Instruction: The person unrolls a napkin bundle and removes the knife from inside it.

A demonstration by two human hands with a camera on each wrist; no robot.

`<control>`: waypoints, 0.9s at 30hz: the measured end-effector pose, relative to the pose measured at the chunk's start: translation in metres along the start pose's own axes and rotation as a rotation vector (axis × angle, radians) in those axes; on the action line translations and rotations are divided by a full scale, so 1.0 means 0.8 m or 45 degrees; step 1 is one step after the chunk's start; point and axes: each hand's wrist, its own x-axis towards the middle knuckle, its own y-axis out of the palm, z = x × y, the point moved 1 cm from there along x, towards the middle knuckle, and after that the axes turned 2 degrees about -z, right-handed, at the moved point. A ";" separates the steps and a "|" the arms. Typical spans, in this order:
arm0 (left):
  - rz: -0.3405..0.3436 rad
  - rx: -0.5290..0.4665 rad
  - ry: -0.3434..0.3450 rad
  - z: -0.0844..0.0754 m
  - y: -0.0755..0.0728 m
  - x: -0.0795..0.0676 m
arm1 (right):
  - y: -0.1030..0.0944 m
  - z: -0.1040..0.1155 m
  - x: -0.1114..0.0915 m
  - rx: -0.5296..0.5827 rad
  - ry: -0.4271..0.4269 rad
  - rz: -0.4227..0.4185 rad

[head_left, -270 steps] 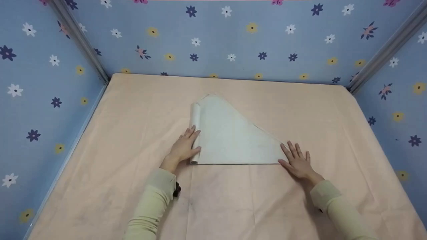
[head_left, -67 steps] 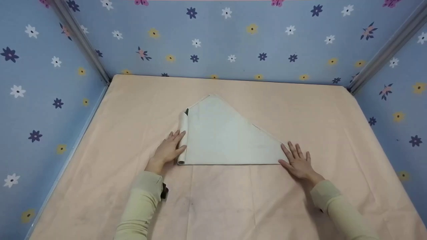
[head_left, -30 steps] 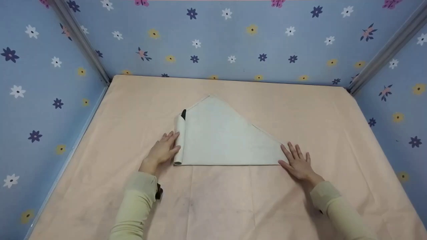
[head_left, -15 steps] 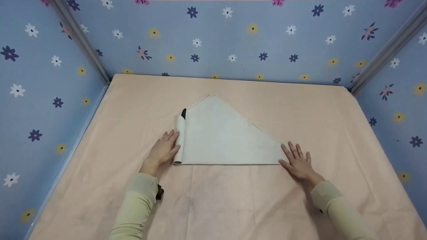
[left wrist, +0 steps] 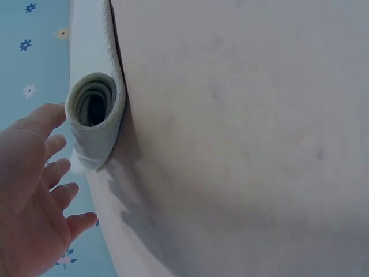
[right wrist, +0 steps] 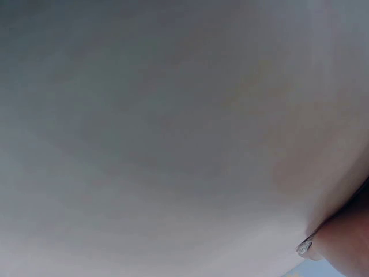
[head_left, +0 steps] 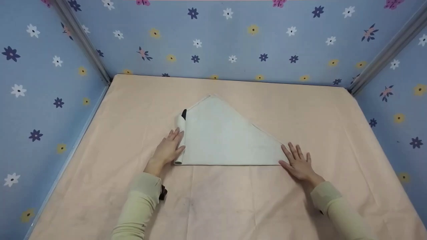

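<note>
A pale folded cloth [head_left: 227,133] lies on the table, pointed at the back and with a straight front edge. Its left side is wound into a narrow roll [left wrist: 95,135], whose spiral end shows in the left wrist view. A small black piece [head_left: 184,114] peeks out at the far end of the roll. My left hand [head_left: 166,149] rests along the roll with its fingers extended, the thumb lying over it. At the opposite corner, my right hand [head_left: 299,165] is spread flat, thumb and forefinger on the cloth. Only a bit of that hand appears in the right wrist view.
A peach tablecloth [head_left: 220,200] with faint creases covers the table. Blue flowered panels [head_left: 227,43] stand along the back and both sides, with grey metal posts [head_left: 387,46] at the two back corners.
Over the earlier frames the roll moved left under my left hand, and more flat cloth shows. Since half a second ago, that hand has shifted slightly right over the still roll. The right hand stayed put.
</note>
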 end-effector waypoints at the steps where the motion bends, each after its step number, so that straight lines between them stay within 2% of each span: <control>1: 0.001 0.006 0.006 0.000 0.001 0.001 | 0.000 0.000 0.000 0.001 0.000 0.001; 15: 0.071 -0.002 0.092 0.005 0.011 0.010 | 0.001 0.000 0.001 -0.010 0.016 0.008; 27: 0.077 0.006 0.121 0.009 0.013 0.010 | -0.001 0.001 0.000 0.004 -0.008 0.002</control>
